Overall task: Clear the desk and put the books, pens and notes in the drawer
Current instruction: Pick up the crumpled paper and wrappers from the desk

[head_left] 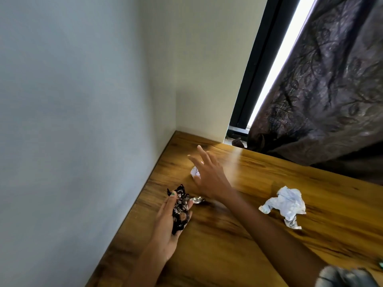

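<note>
At the bottom right edge of the frame a blurred grey shape (345, 276) sits nearest, too soft to identify. Low centre-left, the left hand (170, 220) grips a crumpled black printed wrapper (179, 212), long axis running up-frame, while the right hand (207, 172) reaches open-fingered over a small crumpled white paper ball (194, 172). Clearing looks barely begun: a crumpled white-and-silver wrapper (285, 205) lies centre-right on the wooden desk (228, 245), and no books, pens or drawer show.

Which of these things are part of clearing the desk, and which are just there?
Part of the job: dark wrapper in left hand; small paper ball under right hand; crumpled white wrapper; desk.

Just there: curtain; wall.
</note>
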Demonstrator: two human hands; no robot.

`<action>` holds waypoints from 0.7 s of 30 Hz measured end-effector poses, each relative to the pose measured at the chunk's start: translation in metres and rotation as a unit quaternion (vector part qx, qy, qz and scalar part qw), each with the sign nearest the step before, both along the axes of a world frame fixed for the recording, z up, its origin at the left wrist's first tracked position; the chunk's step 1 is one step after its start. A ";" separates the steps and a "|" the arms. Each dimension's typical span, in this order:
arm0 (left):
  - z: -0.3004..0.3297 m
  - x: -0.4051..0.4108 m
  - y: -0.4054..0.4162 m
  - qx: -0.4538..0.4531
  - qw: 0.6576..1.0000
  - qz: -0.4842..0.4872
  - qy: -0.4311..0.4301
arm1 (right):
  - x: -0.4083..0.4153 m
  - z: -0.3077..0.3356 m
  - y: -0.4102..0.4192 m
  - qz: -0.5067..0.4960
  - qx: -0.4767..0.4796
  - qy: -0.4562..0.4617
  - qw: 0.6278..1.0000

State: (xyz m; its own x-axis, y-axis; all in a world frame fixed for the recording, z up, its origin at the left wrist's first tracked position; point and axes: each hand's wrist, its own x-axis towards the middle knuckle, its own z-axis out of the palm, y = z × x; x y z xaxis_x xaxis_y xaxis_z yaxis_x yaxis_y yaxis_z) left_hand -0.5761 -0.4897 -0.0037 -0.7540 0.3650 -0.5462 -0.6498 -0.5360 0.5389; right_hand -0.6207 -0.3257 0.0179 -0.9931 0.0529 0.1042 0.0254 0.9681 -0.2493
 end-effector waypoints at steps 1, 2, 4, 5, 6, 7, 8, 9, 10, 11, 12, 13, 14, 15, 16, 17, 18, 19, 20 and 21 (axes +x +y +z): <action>0.000 0.000 0.000 -0.003 1.000 0.002 0.004 | -0.005 -0.005 0.002 0.007 0.007 -0.039 0.999; 0.000 -0.001 -0.001 -0.006 1.000 0.001 0.007 | -0.008 -0.010 0.002 0.014 0.011 -0.070 0.997; 0.001 -0.001 -0.002 -0.008 1.000 0.000 0.011 | -0.005 -0.017 0.003 0.024 0.019 -0.073 0.997; 0.000 -0.001 -0.002 -0.010 1.000 0.000 0.010 | -0.001 -0.020 0.003 0.026 0.017 -0.046 0.998; -0.001 -0.001 -0.001 -0.012 1.000 -0.002 0.009 | 0.003 -0.022 0.004 0.026 0.003 -0.016 1.000; 0.000 0.000 0.000 -0.014 1.000 -0.005 0.009 | 0.009 -0.023 0.004 0.020 -0.028 0.006 0.999; -0.001 0.001 0.002 -0.017 1.000 -0.010 0.009 | 0.015 -0.022 0.004 0.003 -0.074 0.024 0.997; -0.001 0.002 0.004 -0.020 1.000 -0.014 0.010 | 0.021 -0.019 0.004 -0.022 -0.127 0.040 0.991; 0.000 0.003 0.007 -0.023 0.999 -0.020 0.011 | 0.029 -0.015 0.003 -0.051 -0.179 0.059 0.981; 0.001 0.004 0.009 -0.027 0.999 -0.027 0.012 | 0.037 -0.009 0.000 -0.078 -0.225 0.083 0.968; 0.001 0.005 0.013 -0.030 0.999 -0.034 0.012 | 0.046 -0.004 -0.004 -0.102 -0.262 0.101 0.954; 0.002 0.006 0.016 -0.031 0.998 -0.043 0.013 | 0.056 0.001 -0.009 -0.117 -0.291 0.115 0.943; 0.003 0.007 0.018 -0.028 0.998 -0.055 0.015 | 0.065 0.004 -0.015 -0.122 -0.312 0.122 0.934; 0.005 0.008 0.020 -0.020 0.997 -0.067 0.016 | 0.075 0.007 -0.023 -0.119 -0.325 0.124 0.930; 0.008 0.010 0.022 -0.009 0.997 -0.078 0.015 | 0.083 0.008 -0.031 -0.107 -0.330 0.121 0.930; 0.009 0.012 0.023 0.006 0.996 -0.089 0.010 | 0.092 0.007 -0.039 -0.092 -0.332 0.112 0.932; 0.011 0.013 0.024 0.021 0.995 -0.095 -0.001 | 0.098 0.005 -0.047 -0.081 -0.331 0.101 0.935; 0.011 0.015 0.026 0.031 0.995 -0.095 -0.015 | 0.104 0.001 -0.053 -0.076 -0.323 0.089 0.939; 0.011 0.016 0.027 0.032 0.995 -0.093 -0.026 | 0.108 -0.003 -0.057 -0.079 -0.306 0.083 0.945; 0.010 0.017 0.027 0.031 0.995 -0.092 -0.032 | 0.112 -0.005 -0.060 -0.089 -0.281 0.084 0.952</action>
